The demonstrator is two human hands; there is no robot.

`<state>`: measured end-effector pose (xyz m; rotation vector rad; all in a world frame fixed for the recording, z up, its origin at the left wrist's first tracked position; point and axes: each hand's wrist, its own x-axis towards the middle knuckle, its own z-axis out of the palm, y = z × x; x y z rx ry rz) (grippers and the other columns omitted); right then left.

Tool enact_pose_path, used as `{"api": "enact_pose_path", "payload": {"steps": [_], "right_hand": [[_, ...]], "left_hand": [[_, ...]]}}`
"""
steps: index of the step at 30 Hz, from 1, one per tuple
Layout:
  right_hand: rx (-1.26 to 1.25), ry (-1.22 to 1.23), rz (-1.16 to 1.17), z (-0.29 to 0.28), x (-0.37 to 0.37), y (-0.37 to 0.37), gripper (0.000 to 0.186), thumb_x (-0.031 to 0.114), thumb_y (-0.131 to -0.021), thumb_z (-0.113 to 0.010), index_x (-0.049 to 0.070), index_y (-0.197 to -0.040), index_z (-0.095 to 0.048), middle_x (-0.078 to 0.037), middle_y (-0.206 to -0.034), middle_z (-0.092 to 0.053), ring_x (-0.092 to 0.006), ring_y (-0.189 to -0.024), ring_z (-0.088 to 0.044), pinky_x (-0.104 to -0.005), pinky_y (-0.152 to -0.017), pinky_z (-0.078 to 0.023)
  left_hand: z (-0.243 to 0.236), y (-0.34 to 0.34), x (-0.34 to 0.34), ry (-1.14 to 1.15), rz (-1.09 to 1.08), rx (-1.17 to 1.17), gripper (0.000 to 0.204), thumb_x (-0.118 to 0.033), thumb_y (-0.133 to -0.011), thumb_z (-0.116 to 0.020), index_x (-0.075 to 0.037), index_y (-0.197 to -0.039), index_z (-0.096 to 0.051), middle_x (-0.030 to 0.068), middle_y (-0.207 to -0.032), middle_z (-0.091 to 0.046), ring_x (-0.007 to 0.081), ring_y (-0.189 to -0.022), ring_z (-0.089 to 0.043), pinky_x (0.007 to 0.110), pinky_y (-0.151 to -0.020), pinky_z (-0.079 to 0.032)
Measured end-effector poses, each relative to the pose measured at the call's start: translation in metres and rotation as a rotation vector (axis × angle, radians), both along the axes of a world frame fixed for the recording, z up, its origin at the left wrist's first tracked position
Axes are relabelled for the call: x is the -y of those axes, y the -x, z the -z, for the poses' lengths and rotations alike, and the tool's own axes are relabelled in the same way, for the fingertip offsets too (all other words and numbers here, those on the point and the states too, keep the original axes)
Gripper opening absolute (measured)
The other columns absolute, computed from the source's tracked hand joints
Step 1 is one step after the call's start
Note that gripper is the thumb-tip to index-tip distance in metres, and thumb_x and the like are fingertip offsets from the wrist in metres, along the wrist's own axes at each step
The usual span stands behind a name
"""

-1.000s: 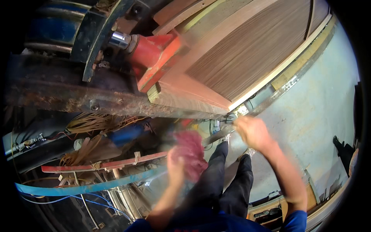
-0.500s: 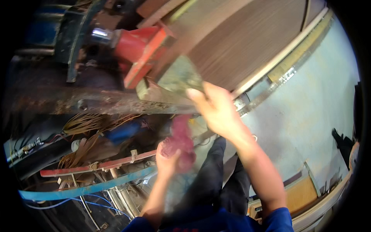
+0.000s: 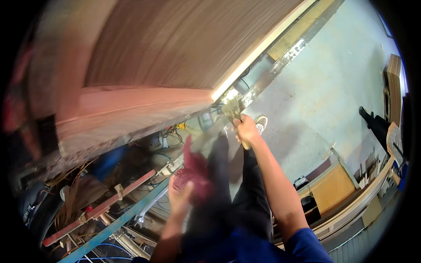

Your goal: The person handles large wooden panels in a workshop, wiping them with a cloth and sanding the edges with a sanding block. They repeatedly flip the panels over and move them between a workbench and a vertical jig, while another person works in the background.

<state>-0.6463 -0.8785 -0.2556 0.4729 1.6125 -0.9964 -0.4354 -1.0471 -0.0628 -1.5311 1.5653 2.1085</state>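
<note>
My left hand (image 3: 179, 197) is closed on a crumpled dark red cloth (image 3: 195, 175), which hangs out past the fingers and is smeared by motion. In my right hand (image 3: 246, 130) is a putty knife (image 3: 232, 108) with a wide, stained, greyish blade, my fingers wrapped round its light handle. The blade is just off the near corner of a large brown wooden panel (image 3: 166, 39) with a paler reddish frame edge. Between blade and panel I cannot tell of any contact.
A red bar (image 3: 105, 208) and a blue bar (image 3: 118, 223) run at lower left, above cables and pipes. A metal rail (image 3: 280, 61) crosses the grey floor (image 3: 315, 87). My shoe (image 3: 261, 123) is beneath my right hand. Yellowish boards (image 3: 333, 188) lie at right; another person's leg (image 3: 375, 125) shows beyond.
My right hand with the putty knife has come down and toward me, away from the red clamp part. The view has shifted, showing more of the panel. The cloth stays in my left hand.
</note>
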Motion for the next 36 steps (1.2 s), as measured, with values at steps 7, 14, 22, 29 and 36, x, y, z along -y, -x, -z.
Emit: {"api": "enact_pose_path", "payload": {"steps": [7,14,22,29,36], "right_hand": [[-0.766,-0.186,-0.449,0.085,0.029,-0.003,0.023,0.010,-0.093,-0.056,0.003,-0.113,-0.066,-0.024,-0.102,-0.066,-0.0444,-0.091,-0.067,-0.0507,-0.081,-0.054],[-0.935,-0.135,-0.897,0.097,0.027,0.023,0.029,0.007,-0.090,-0.056,0.010,-0.117,-0.066,-0.015,-0.107,-0.065,-0.0357,-0.090,-0.071,-0.0452,-0.076,-0.058],[-0.904,-0.226,-0.825,0.082,0.004,0.076,0.025,0.007,-0.089,-0.054,0.006,-0.113,-0.063,-0.019,-0.107,-0.064,-0.0402,-0.088,-0.071,-0.0500,-0.077,-0.058],[-0.879,-0.183,-0.918,0.092,0.017,0.054,0.026,0.007,-0.088,-0.056,0.005,-0.113,-0.063,-0.020,-0.106,-0.065,-0.0404,-0.090,-0.071,-0.0499,-0.077,-0.058],[-0.975,-0.208,-0.614,0.083,-0.023,0.051,0.030,0.001,-0.087,-0.053,0.003,-0.116,-0.061,-0.018,-0.109,-0.064,-0.0439,-0.088,-0.068,-0.0499,-0.076,-0.056]], "left_hand": [[0.074,-0.036,-0.039,0.130,0.275,0.129,0.052,-0.001,-0.091,-0.073,-0.001,-0.137,-0.049,0.0078,-0.126,-0.063,0.0179,-0.116,-0.061,0.034,-0.105,-0.048],[0.087,-0.026,-0.046,0.095,0.181,0.154,0.055,-0.002,-0.089,-0.075,-0.002,-0.138,-0.049,0.0073,-0.128,-0.062,0.0184,-0.118,-0.060,0.034,-0.105,-0.047],[0.076,-0.005,-0.047,-0.081,0.048,0.118,0.060,-0.007,-0.089,-0.078,-0.001,-0.139,-0.047,0.0071,-0.130,-0.062,0.0192,-0.121,-0.059,0.035,-0.107,-0.045],[0.077,0.014,-0.044,-0.088,0.124,0.025,0.058,-0.008,-0.092,-0.075,-0.001,-0.142,-0.045,0.0075,-0.130,-0.061,0.0184,-0.119,-0.059,0.035,-0.107,-0.045],[0.077,0.026,-0.047,-0.083,0.019,-0.028,0.055,-0.016,-0.095,-0.072,-0.001,-0.140,-0.045,0.0075,-0.127,-0.061,0.0165,-0.116,-0.058,0.033,-0.105,-0.044]]}}
